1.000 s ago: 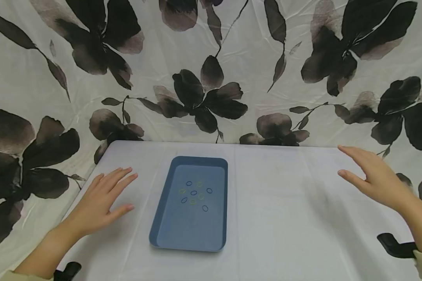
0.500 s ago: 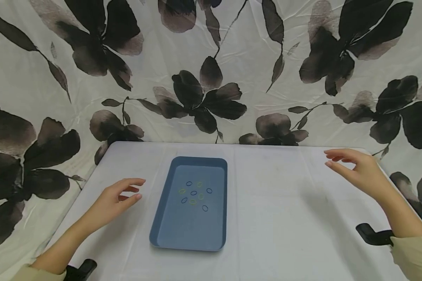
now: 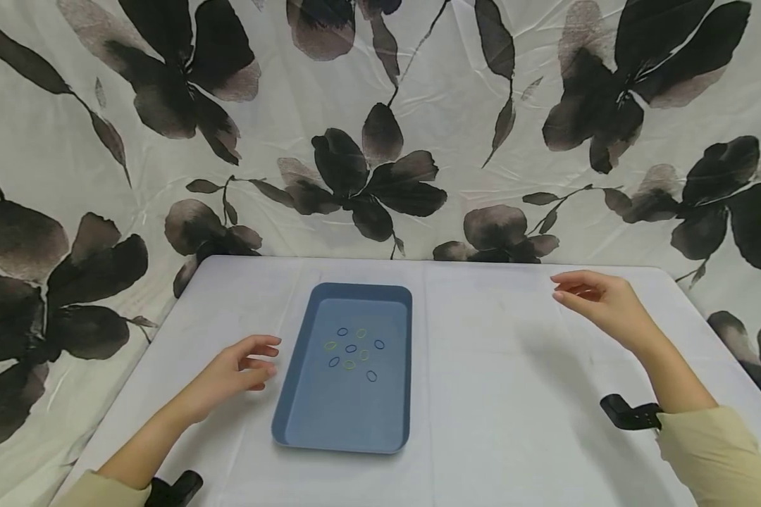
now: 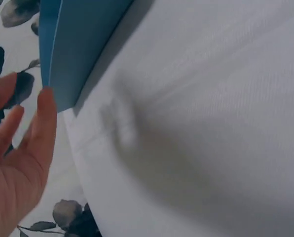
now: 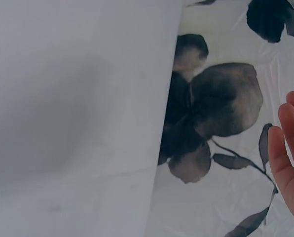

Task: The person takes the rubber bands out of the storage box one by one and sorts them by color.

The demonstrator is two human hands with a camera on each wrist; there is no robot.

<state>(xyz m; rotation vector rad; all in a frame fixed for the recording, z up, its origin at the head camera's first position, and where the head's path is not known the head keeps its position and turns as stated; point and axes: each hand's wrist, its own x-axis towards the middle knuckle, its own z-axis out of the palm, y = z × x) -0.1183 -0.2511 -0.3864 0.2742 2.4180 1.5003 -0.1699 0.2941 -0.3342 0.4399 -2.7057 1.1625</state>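
Note:
A blue rectangular tray [image 3: 342, 415] lies on the white table, left of the middle in the head view. Several small thin rings, dark blue ones [image 3: 351, 348] and yellow ones [image 3: 364, 355], are scattered over its upper half. Just left of the tray hovers my left hand [image 3: 231, 373], fingers loosely bent and holding nothing; in the left wrist view it is beside the tray's wall [image 4: 83, 44]. My right hand [image 3: 599, 303] hangs above the table's far right part, apart from the tray, its fingers relaxed and holding nothing.
The white-covered table [image 3: 495, 394] ends at the back against a hanging white cloth [image 3: 456, 127] with dark flowers. Black camera mounts [image 3: 628, 413] stick out at both wrists, near the beige sleeves.
Both hands have moved inward: my left hand rightward and down toward the tray, my right hand leftward over the table. Their fingers have become more bent. The tray and rings stay put.

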